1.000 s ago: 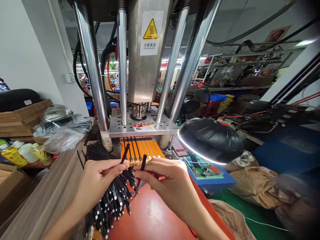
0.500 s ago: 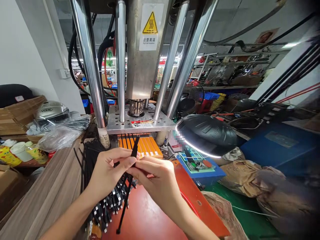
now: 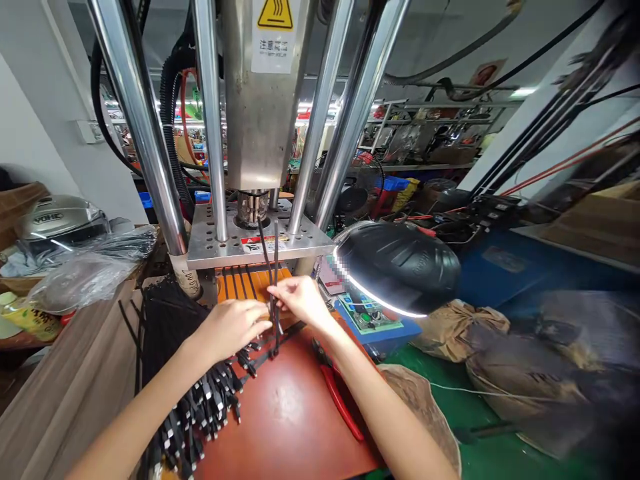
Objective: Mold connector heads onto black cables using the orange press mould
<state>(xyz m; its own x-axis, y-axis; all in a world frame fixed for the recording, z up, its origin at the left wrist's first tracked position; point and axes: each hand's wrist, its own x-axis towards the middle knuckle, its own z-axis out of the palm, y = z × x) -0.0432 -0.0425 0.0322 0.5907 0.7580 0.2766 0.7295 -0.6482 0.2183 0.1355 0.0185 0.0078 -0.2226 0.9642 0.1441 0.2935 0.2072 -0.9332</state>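
My left hand (image 3: 233, 327) and my right hand (image 3: 301, 299) meet in front of the orange mould tray (image 3: 250, 280) under the press plate (image 3: 250, 239). Both pinch two thin black cable pieces (image 3: 273, 267) that stand upright, their lower ends near the red table top (image 3: 295, 413). Several black cables lie in the tray's grooves. A pile of black cables with connector ends (image 3: 200, 407) lies under my left forearm.
Steel press columns (image 3: 145, 140) rise above the tray. A black ring lamp (image 3: 400, 267) hangs at the right over a blue control box (image 3: 370, 320). Red-handled pliers (image 3: 340, 397) lie on the table. A helmet (image 3: 60, 217), plastic bags and bottles sit at the left.
Both hands have moved forward to the orange tray, carrying the cable pieces upright. The head has moved closer and lower; red-handled pliers now show on the table.
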